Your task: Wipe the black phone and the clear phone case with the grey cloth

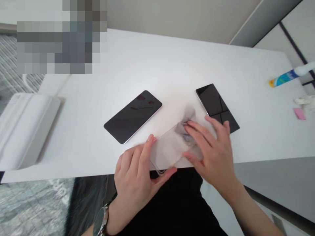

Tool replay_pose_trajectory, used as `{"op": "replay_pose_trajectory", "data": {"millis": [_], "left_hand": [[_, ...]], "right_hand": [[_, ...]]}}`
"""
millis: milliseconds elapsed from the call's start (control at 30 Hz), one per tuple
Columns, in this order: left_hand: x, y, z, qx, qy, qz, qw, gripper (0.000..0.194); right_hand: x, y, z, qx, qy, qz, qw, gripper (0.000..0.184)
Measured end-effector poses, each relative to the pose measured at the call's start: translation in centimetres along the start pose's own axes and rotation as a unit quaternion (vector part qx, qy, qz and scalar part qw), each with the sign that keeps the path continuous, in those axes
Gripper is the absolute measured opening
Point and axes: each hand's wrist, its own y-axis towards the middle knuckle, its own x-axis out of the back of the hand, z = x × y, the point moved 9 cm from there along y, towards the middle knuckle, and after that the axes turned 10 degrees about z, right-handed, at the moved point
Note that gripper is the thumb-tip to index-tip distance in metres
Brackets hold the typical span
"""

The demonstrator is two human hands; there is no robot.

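White tabletop (147, 65), clear phone case (163, 150) looks mid-wipe
Left hand (134, 172) grips it, right hand (214, 154) pinches grey cloth (181, 128); left smartphone (134, 116) uncased

Table (152, 62) plain white. Left phone (134, 116) black, dark-red reflections, pale edge; right phone (213, 98) black, silvery edge. Case (166, 152) clear; cloth (180, 129) grey. Left box (29, 118) white. Right bottle (285, 78) blue, yellow, white. Far-left carpet (8, 52) grey, striped.

Hands (135, 173) on clear case (163, 152), perhaps cloth (180, 130)
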Motion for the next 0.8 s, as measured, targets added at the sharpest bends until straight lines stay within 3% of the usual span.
{"op": "replay_pose_trajectory", "data": {"millis": [33,133,200,267,333,467,600,633,733,800], "left_hand": [[0.0,0.0,0.0,-0.001,0.004,-0.003,1.0,0.102],[0.0,0.0,0.1,0.004,0.004,0.003,1.0,0.091],[0.0,-0.1,0.2,0.002,0.005,0.007,1.0,0.09],[0.0,-0.2,0.3,-0.002,0.009,0.006,1.0,0.097],[-0.1,-0.3,0.5,-0.003,0.009,0.004,1.0,0.099],[-0.4,-0.5,0.8,-0.002,0.016,0.007,1.0,0.087],[-0.3,-0.3,0.7,0.008,0.024,0.001,1.0,0.097],[-0.2,-0.3,0.6,0.003,0.025,-0.002,1.0,0.097],[-0.2,-0.2,0.4,-0.018,0.04,-0.003,0.999,0.089],[0.0,-0.3,0.3,-0.028,0.052,-0.018,0.998,0.088]], "right_hand": [[0.3,0.0,-0.2,-0.013,-0.004,-0.018,1.0,0.062],[-0.7,-0.1,2.0,0.108,0.038,0.045,0.992,0.076],[-0.9,-0.1,1.9,0.098,0.035,0.057,0.993,0.074],[-0.5,0.0,0.3,0.016,0.005,0.018,1.0,0.07],[-0.2,-0.1,-0.1,-0.01,-0.013,-0.022,1.0,0.067],[-0.6,-0.6,2.7,0.147,0.007,-0.028,0.989,0.044],[0.0,-0.2,0.0,0.039,-0.012,-0.03,0.999,0.058],[0.0,-0.2,-0.1,0.039,-0.015,-0.034,0.999,0.055],[0.4,-0.8,1.6,0.137,0.012,-0.082,0.987,0.027],[1.1,-1.2,1.4,0.132,0.018,-0.13,0.982,0.03]]}}
